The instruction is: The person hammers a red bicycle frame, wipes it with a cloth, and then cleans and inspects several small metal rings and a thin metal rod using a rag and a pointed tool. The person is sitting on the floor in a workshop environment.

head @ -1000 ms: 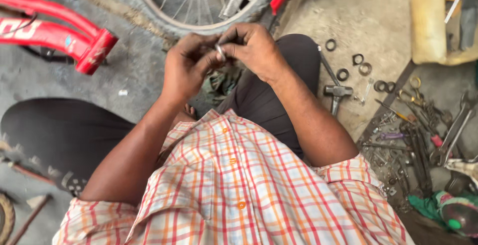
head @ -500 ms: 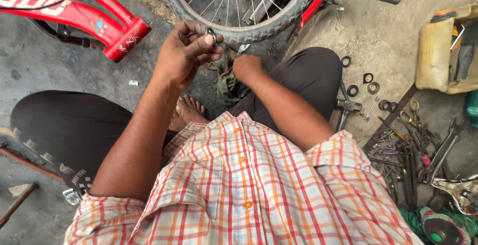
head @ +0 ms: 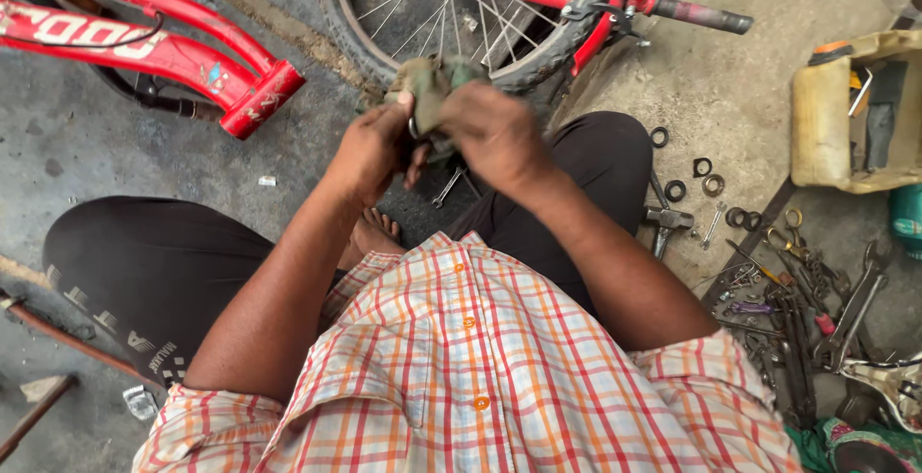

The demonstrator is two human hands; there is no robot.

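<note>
A person sits on a concrete floor, seen from above, wearing a checked orange and white shirt (head: pixel 480 377) and dark trousers. Both hands are raised in front of the chest and meet around a dirty greenish rag (head: pixel 434 84). The left hand (head: pixel 370 151) has its fingers curled around the lower part of the rag, and a small metal ring (head: pixel 414 128) shows between the hands, against the left fingers. The right hand (head: pixel 495 132) has its fingers closed over the rag from the other side. The rag sits just in front of a bicycle wheel (head: pixel 451 12) with a red frame (head: pixel 144 36) to the left.

On the right edge stands a cut-open yellowish plastic jug (head: pixel 826 118), used as a holder; dark tools stand inside it, too shadowed to name. Near it on the floor lie several metal rings and washers (head: pixel 701 170), a hammer (head: pixel 663 218), and a heap of wrenches and small tools (head: pixel 816 310). A small wrench (head: pixel 447 188) lies on the floor beneath the hands.
</note>
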